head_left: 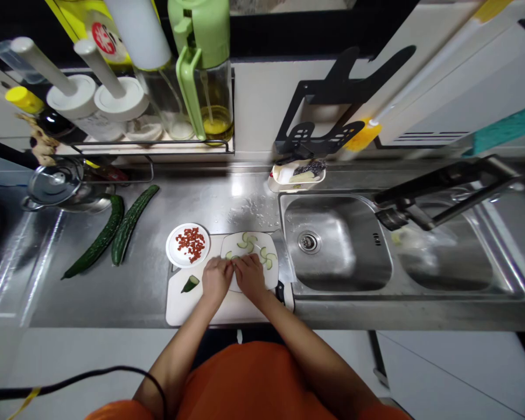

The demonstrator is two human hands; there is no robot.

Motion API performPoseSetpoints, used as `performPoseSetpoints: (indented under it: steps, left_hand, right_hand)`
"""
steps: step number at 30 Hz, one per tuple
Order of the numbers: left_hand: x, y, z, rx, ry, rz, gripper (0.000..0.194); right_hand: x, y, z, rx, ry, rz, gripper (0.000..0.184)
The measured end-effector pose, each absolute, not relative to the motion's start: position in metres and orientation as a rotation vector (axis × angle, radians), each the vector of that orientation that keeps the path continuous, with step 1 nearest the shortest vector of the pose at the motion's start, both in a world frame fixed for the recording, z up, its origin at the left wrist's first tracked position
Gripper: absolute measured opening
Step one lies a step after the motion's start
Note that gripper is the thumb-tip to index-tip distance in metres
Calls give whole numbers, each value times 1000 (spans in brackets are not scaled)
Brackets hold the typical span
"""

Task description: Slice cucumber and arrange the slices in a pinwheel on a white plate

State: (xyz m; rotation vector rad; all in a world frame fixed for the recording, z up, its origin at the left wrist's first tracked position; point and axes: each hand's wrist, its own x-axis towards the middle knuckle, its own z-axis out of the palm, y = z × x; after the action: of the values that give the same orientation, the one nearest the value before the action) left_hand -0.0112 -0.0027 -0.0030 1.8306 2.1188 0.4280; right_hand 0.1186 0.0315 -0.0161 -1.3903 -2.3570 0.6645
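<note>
Over the near left part of a white plate (pixel 270 280), my left hand (pixel 217 279) and my right hand (pixel 250 276) meet with bent, pinched fingers. A thin cucumber slice (pixel 230 255) shows at their fingertips; the fingers partly hide it. More pale green cucumber slices lie on the plate in curved, petal-like groups, one at the back (pixel 247 241) and one at the right (pixel 268 258). A cut cucumber end (pixel 190 284) rests on the white cutting board (pixel 181 309), left of my left hand. Behind it, a small round plate (pixel 171 248) holds chopped red bits (pixel 191 243).
A knife (pixel 280 291) lies right of the plate, its black handle toward me. Two whole cucumbers (pixel 133 224) lie on the steel counter at left. A double sink (pixel 339 245) with a black faucet (pixel 420 198) is at right. Seasoning jars and an oil bottle (pixel 210 76) stand on a rack.
</note>
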Motion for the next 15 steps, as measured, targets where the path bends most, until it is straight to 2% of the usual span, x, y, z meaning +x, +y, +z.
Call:
performPoseSetpoints:
  steps: [15]
  left_hand:
    - [-26, -15, 4, 1764, 2096, 581, 19]
  right_hand:
    - [120, 31, -16, -1398, -2330, 657, 25]
